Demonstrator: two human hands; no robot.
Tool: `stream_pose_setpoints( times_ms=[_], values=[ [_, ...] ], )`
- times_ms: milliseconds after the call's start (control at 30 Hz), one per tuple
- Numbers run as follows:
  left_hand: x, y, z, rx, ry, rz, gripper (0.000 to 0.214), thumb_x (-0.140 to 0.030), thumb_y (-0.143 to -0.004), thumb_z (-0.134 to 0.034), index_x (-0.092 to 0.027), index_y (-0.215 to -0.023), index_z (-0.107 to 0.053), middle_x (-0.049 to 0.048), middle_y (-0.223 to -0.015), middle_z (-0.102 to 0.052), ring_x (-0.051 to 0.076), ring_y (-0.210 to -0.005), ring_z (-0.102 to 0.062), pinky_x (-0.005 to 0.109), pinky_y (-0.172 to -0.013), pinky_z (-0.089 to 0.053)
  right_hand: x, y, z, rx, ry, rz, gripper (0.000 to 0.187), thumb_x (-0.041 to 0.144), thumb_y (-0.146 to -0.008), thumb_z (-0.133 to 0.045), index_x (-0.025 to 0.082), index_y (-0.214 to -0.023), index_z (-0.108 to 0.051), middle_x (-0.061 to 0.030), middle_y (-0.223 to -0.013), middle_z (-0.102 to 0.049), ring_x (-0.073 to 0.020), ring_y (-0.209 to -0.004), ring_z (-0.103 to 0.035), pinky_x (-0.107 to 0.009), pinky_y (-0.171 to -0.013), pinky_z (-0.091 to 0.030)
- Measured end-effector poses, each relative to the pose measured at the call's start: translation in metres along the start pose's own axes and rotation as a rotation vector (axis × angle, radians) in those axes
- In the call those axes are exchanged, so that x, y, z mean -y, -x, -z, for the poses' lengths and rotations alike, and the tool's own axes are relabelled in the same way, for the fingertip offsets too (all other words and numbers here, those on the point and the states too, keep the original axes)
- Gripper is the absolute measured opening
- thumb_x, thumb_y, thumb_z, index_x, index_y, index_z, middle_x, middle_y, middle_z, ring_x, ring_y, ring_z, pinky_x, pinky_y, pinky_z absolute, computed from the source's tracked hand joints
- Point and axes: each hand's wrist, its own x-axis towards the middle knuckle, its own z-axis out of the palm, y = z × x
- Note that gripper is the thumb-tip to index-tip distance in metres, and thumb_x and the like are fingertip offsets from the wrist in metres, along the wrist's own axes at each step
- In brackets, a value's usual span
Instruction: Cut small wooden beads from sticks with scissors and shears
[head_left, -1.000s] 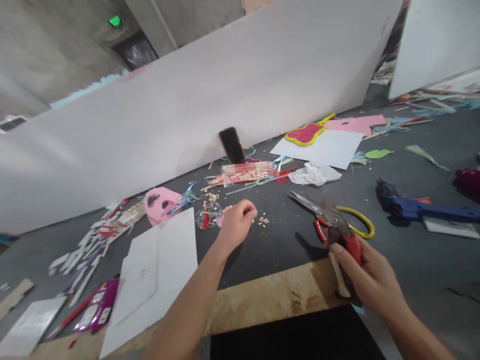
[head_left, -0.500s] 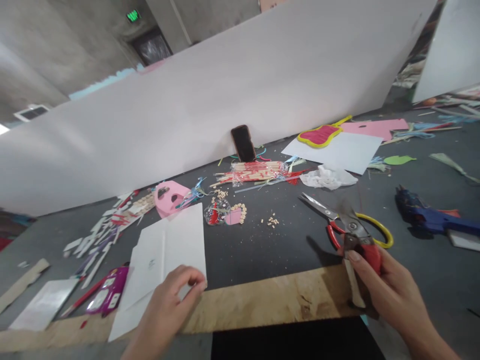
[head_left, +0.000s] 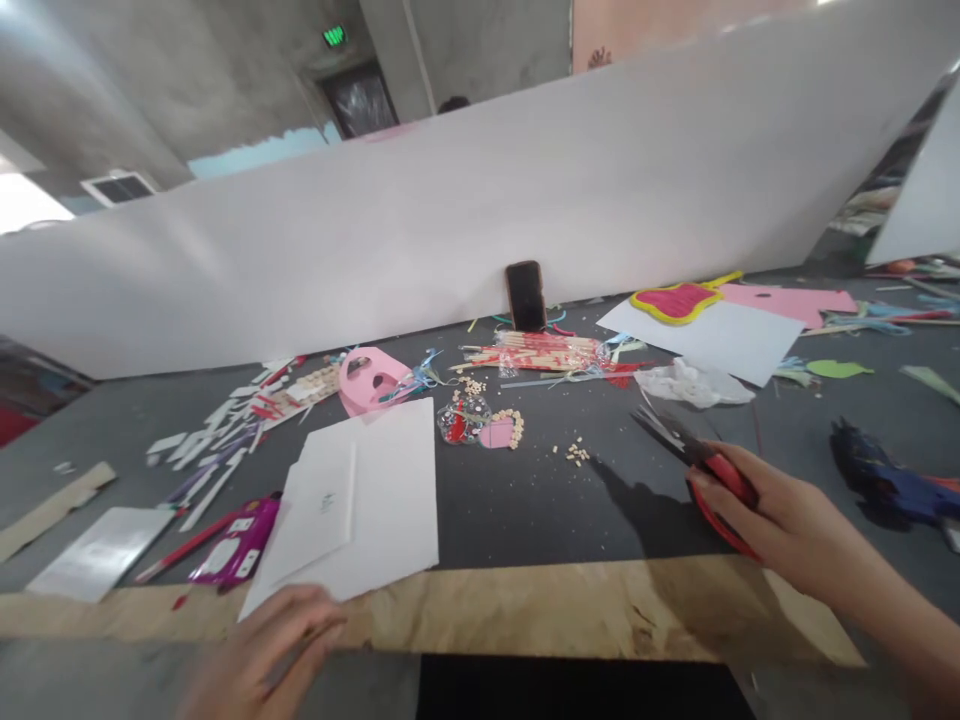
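Observation:
My right hand [head_left: 784, 525] is closed around red-handled hand shears [head_left: 731, 480], their dark jaws pointing away and to the left. Just beyond them lie scissors [head_left: 658, 430], blades toward the back left; their handles are mostly hidden behind the shears and my hand. My left hand [head_left: 274, 650], slightly blurred, is at the lower left by the near edge of the white paper [head_left: 394, 500]. Its fingers are curled together, and I cannot see whether anything is in them. Small cut pieces [head_left: 576, 453] lie mid-table, near a pink shape edged with beige bits [head_left: 496, 433].
A phone [head_left: 526, 295] leans on the white partition, behind packaged sticks [head_left: 551, 352]. To the right are crumpled tissue [head_left: 697, 383] and a blue glue gun [head_left: 892, 475]. On the left are a pink mask [head_left: 367, 385], white strips and a purple packet [head_left: 238, 540].
My right hand has turned the shears and shifted them slightly up, over the scissors' handles. My left hand has drawn back toward the lower left. The camera view has shifted.

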Motion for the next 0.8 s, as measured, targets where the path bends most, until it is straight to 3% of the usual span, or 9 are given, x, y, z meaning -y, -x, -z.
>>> stream_pose_setpoints(
  times_ms=[100,167,267,300,433,500,633,800],
  values=[
    [-0.022,-0.031,-0.001,-0.109,0.016,0.011,0.026,-0.045,-0.085,-0.052,-0.029,-0.097,-0.069,0.0032,-0.106,-0.067,0.02,-0.094,-0.066,0.028,-0.079,-0.056,0.004,-0.011,-0.001,0.076,0.158,0.019,0.051,0.05,-0.082,-0.042,0.02,-0.122,-0.054,-0.0092,-0.087,-0.072,-0.0266,-0.071,-0.068,-0.033,-0.06,-0.048],
    [-0.039,-0.05,-0.004,-0.124,0.053,-0.016,0.025,-0.044,-0.086,-0.051,-0.028,-0.095,-0.069,0.0048,-0.11,-0.065,0.022,-0.101,-0.063,0.034,-0.086,-0.054,0.003,-0.016,-0.004,0.079,0.258,0.016,0.051,0.047,-0.083,-0.042,0.021,-0.125,-0.052,-0.0098,-0.087,-0.072,-0.0277,-0.072,-0.068,-0.033,-0.059,-0.046],
    [-0.067,-0.073,-0.01,-0.017,0.134,-0.121,0.029,-0.036,-0.088,-0.051,-0.023,-0.066,-0.066,0.0054,-0.107,-0.064,0.023,-0.102,-0.06,0.038,-0.088,-0.051,0.002,-0.02,-0.008,0.076,0.306,-0.016,0.04,0.045,-0.084,-0.042,0.021,-0.114,-0.055,-0.0088,-0.073,-0.07,-0.028,-0.063,-0.067,-0.032,-0.054,-0.044],
    [-0.076,-0.079,-0.013,0.028,0.16,-0.152,0.028,-0.031,-0.088,-0.052,-0.023,-0.065,-0.066,0.0054,-0.109,-0.064,0.024,-0.103,-0.059,0.038,-0.088,-0.05,0.002,-0.019,-0.008,0.066,0.311,-0.025,0.035,0.044,-0.084,-0.042,0.021,-0.106,-0.057,-0.0085,-0.068,-0.069,-0.0284,-0.061,-0.066,-0.032,-0.053,-0.043],
    [-0.104,-0.094,-0.021,0.163,0.261,-0.247,0.017,-0.017,-0.084,-0.056,-0.026,-0.092,-0.068,0.0053,-0.121,-0.059,0.023,-0.11,-0.055,0.041,-0.094,-0.046,0.004,-0.013,-0.006,-0.016,0.304,0.003,0.024,0.043,-0.083,-0.043,0.025,-0.086,-0.058,-0.0113,-0.085,-0.07,-0.0297,-0.075,-0.067,-0.033,-0.061,-0.043],
    [-0.112,-0.096,-0.026,0.209,0.287,-0.288,0.021,-0.016,-0.084,-0.056,-0.027,-0.098,-0.066,0.0049,-0.124,-0.058,0.024,-0.114,-0.053,0.042,-0.097,-0.043,0.003,-0.009,-0.004,-0.062,0.286,-0.003,0.025,0.045,-0.082,-0.044,0.026,-0.087,-0.059,-0.0093,-0.087,-0.07,-0.0281,-0.075,-0.067,-0.032,-0.06,-0.043],
    [-0.119,-0.099,-0.037,0.285,0.258,-0.347,0.018,-0.02,-0.085,-0.056,-0.027,-0.099,-0.066,0.0043,-0.126,-0.057,0.026,-0.118,-0.049,0.046,-0.099,-0.04,-0.006,-0.002,0.002,-0.137,0.242,-0.073,0.033,0.054,-0.082,-0.045,0.025,-0.092,-0.057,-0.0033,-0.064,-0.066,-0.0233,-0.056,-0.063,-0.029,-0.051,-0.041],
    [-0.127,-0.116,-0.051,0.344,0.145,-0.315,0.021,-0.02,-0.085,-0.055,-0.025,-0.104,-0.064,0.0047,-0.118,-0.062,0.026,-0.113,-0.053,0.045,-0.094,-0.04,-0.017,-0.002,0.008,-0.196,0.204,-0.133,0.037,0.056,-0.081,-0.046,0.025,-0.097,-0.06,-0.0041,-0.074,-0.07,-0.0222,-0.06,-0.065,-0.028,-0.052,-0.041]
  ],
)
